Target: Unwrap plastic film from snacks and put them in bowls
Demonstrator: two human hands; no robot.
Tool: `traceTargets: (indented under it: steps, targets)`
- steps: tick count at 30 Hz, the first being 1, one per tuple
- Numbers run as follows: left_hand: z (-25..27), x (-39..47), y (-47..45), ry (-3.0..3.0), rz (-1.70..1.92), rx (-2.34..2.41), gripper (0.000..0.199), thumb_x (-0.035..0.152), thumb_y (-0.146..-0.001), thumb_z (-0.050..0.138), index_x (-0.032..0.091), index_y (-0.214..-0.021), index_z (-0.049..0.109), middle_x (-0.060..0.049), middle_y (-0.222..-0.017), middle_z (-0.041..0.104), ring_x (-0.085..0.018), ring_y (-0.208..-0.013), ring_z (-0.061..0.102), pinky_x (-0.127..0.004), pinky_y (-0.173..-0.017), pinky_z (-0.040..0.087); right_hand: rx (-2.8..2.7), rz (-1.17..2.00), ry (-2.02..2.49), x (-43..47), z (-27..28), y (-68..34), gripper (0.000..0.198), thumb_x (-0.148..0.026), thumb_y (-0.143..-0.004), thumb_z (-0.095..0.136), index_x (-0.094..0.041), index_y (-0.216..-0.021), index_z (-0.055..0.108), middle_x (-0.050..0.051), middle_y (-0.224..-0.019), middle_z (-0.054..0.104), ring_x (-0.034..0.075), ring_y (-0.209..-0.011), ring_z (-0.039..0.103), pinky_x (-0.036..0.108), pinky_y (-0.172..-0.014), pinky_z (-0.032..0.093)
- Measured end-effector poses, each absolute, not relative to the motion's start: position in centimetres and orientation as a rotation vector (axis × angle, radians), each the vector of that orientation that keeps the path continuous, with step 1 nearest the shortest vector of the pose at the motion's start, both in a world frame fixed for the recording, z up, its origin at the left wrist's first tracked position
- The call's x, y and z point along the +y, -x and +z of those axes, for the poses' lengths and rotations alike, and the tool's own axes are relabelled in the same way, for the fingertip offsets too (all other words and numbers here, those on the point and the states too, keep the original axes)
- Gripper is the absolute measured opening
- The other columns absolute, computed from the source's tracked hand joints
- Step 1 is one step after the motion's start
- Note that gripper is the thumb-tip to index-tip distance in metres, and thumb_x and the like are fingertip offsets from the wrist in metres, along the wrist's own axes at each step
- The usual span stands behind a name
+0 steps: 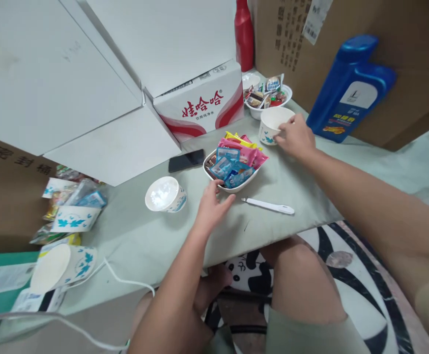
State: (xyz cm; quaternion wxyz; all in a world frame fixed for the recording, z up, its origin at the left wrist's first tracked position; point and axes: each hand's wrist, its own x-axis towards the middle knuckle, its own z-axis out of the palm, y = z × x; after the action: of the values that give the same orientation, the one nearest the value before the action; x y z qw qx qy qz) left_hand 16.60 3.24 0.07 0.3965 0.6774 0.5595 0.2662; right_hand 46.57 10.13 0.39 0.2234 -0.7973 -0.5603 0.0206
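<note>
My right hand (297, 135) grips the rim of a white paper bowl (269, 132) with blue leaf prints, thumb and fingers pinched on its near right side. My left hand (212, 206) rests by the front left edge of a white dish (241, 187), its fingertips at the rim and its thumb spread apart. Blue, pink and yellow snack packets (232, 160) fill this dish. Just right of my left hand lies a white utility knife (269, 205). Another paper bowl (166, 195) stands to the left.
A black phone (186, 161) lies before a white and red carton (201, 105). Behind the right-hand bowl is a bowl of wrapped snacks (268, 101). A blue bottle (350, 91) and red bottle (244, 37) stand behind. Stacked paper bowls (65, 265) and a white cable (126, 281) lie left.
</note>
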Motion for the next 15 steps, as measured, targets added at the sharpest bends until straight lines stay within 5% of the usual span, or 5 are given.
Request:
traceTargets:
  steps: [6, 11, 15]
  targets:
    - [0.3, 5.2, -16.4, -2.003, 0.639, 1.538, 0.034, 0.029, -0.080, 0.072, 0.023, -0.113, 0.067, -0.013, -0.120, 0.060, -0.028, -0.114, 0.063, -0.040, -0.085, 0.057, -1.577, -0.092, 2.204, -1.4, -0.9, -50.5, 0.023, -0.039, -0.083, 0.058, -0.023, -0.092, 0.071, 0.012, -0.119, 0.056, 0.027, -0.094, 0.062, 0.038, -0.065, 0.048]
    - [0.5, 5.9, -16.5, -2.117, 0.579, 1.498, 0.021, 0.029, -0.080, 0.071, 0.022, -0.100, 0.067, -0.010, -0.111, 0.065, -0.027, -0.103, 0.067, -0.037, -0.079, 0.055, -1.255, -0.222, 2.204, -8.0, -1.7, -51.6, 0.045, -0.037, -0.074, 0.067, -0.025, -0.118, 0.063, 0.019, -0.127, 0.049, 0.033, -0.102, 0.060, 0.048, -0.076, 0.051]
    - [0.6, 6.8, -18.3, -2.088, 0.575, 1.481, 0.020, 0.026, -0.078, 0.074, 0.022, -0.096, 0.066, -0.009, -0.110, 0.067, -0.026, -0.097, 0.070, -0.034, -0.079, 0.054, -1.186, -0.157, 1.836, -9.0, -2.1, -45.4, 0.032, -0.032, -0.080, 0.058, -0.025, -0.111, 0.056, 0.009, -0.090, 0.054, 0.028, -0.084, 0.057, 0.047, -0.077, 0.052]
